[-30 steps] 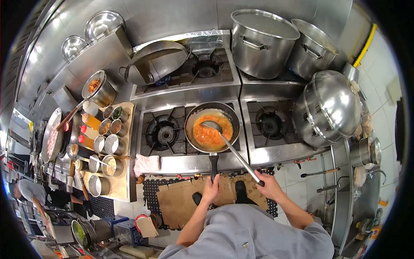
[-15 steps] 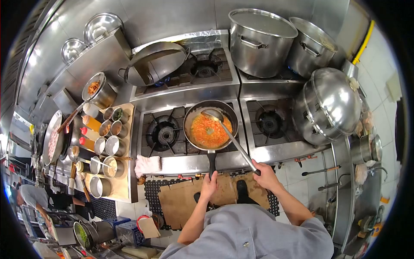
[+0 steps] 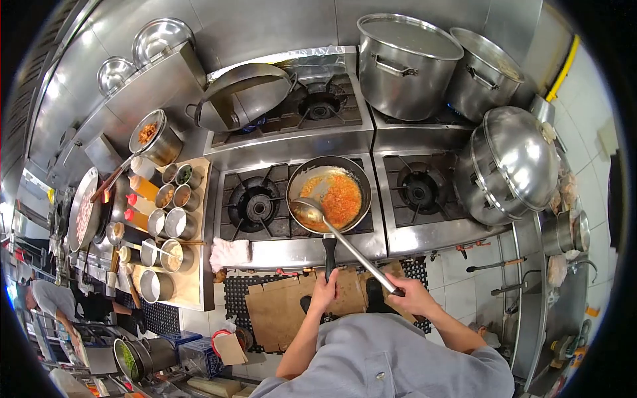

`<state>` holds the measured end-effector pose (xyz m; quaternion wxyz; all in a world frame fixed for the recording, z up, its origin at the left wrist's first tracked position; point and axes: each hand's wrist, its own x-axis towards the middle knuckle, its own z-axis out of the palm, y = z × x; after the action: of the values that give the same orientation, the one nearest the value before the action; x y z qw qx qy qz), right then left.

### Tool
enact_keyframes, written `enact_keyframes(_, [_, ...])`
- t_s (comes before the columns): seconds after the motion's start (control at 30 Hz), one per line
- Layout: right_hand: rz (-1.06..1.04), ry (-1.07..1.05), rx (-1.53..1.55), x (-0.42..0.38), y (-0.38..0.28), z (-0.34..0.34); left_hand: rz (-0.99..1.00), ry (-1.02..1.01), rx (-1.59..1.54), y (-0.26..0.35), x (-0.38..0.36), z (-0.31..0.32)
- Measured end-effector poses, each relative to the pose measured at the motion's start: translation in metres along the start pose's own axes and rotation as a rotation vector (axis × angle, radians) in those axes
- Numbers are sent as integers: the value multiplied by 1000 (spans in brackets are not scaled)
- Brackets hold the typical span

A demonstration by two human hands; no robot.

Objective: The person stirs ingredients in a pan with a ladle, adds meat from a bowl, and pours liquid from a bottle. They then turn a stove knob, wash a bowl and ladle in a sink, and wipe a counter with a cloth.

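Observation:
A frying pan (image 3: 361, 174) sits on the middle front burner with chopped orange-red food (image 3: 342, 199) in it. My left hand (image 3: 324, 290) is closed around the pan's black handle. The long ladle (image 3: 361, 249) is in my right hand (image 3: 413, 296), gripped near its dark end. Its bowl rests in the left part of the pan, against the food. A folded pink-white cloth (image 3: 230, 253) lies on the stove's front edge, left of the pan.
Tall pots (image 3: 406, 73) stand at the back right, and a domed steel pot (image 3: 521, 156) at the right. Back left is a large wok (image 3: 245, 99). Metal cups and bottles fill a board (image 3: 192, 275) at left. Another person (image 3: 53, 302) bends at lower left.
The ladle's bowl has moved from the pan's upper right to its left side, and the food is now gathered more to the right. My right hand has shifted slightly down.

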<state>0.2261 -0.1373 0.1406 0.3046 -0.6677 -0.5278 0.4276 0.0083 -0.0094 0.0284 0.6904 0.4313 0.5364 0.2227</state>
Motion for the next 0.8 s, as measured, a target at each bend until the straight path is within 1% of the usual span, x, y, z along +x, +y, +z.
enact_keyframes(0.07, [11, 3, -19, 6, -2, -3, 2, -11, -13, 8, 9, 1])
enact_keyframes(0.13, [122, -22, -116, 22, 1, -4, 14, 6, 16, 18, 19, 3])
enact_keyframes(0.17, [-123, 138, -169, 31, 18, 0, 30, 28, 42, 21, 22, 4])
enact_keyframes(0.2, [-131, 138, -175, 37, 22, -4, 38, 30, 37, 16, 22, 6])
enact_keyframes(0.27, [-109, 209, -251, 47, 26, -12, 56, 77, 9, -3, 17, 9])
enact_keyframes(0.33, [-75, 226, -298, 49, 35, -15, 24, 47, -16, -7, -2, 12])
enact_keyframes(0.4, [-132, 294, -352, 44, 43, -13, -11, 46, -54, -11, -9, 15])
enact_keyframes(0.53, [-138, 285, -382, 16, 44, 0, 49, 105, 9, 12, 19, 10])
enact_keyframes(0.6, [-28, 155, -216, -4, 26, -3, 13, 98, 5, 13, 25, 6])
enact_keyframes(0.63, [-21, 123, -255, -12, 19, -5, 43, 81, -14, 7, 24, 5])
enact_keyframes(0.67, [-18, 124, -254, -18, 14, -6, 73, 61, -33, 1, 24, 4])
enact_keyframes(0.7, [12, 99, -160, -26, 8, -6, 70, 57, -29, 2, 16, 5])
enact_keyframes(0.77, [82, 52, 4, -33, 1, -8, 15, 38, -7, 6, 3, 7])
enact_keyframes(0.8, [81, 57, 5, -30, 2, -9, 18, 35, -4, 7, 5, 7])
